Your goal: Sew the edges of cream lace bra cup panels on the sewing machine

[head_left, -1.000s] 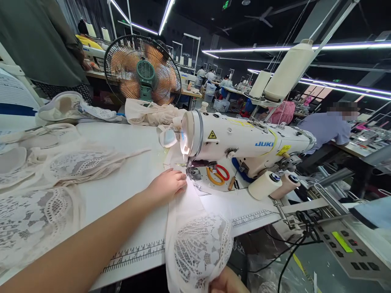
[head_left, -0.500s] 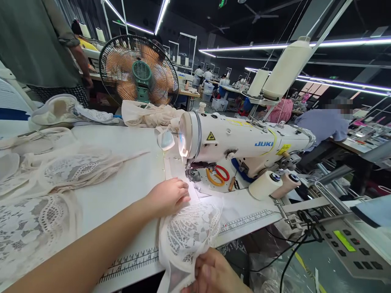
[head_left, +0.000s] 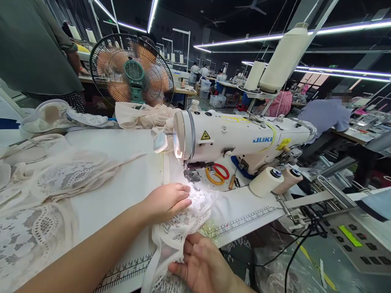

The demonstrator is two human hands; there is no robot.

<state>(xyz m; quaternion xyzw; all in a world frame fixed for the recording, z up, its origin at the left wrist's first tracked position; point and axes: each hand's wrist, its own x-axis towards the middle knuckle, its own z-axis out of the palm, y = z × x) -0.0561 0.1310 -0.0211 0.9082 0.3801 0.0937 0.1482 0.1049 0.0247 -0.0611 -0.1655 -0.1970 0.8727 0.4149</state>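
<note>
My left hand (head_left: pixel 167 200) lies flat on a white lace piece (head_left: pixel 195 205), pressing it onto the table just in front of the needle of the white JUKI sewing machine (head_left: pixel 241 138). My right hand (head_left: pixel 203 266) grips the near end of the same lace at the table's front edge, fingers curled into the fabric. The lace runs from the presser foot area down over the ruler tape (head_left: pixel 241 223) printed on the white table (head_left: pixel 131 183).
Piles of beige lace (head_left: pixel 45 191) cover the left of the table. A fan (head_left: pixel 131 71) stands behind. Orange and red scissors (head_left: pixel 216 173) and thread cones (head_left: pixel 265 182) sit under the machine arm. A control panel (head_left: pixel 351 240) is at right. Other people work nearby.
My right hand has risen into view and pushed the lace up toward the needle. The lace has bunched closer to the machine. My left hand slid slightly toward me on the fabric.
</note>
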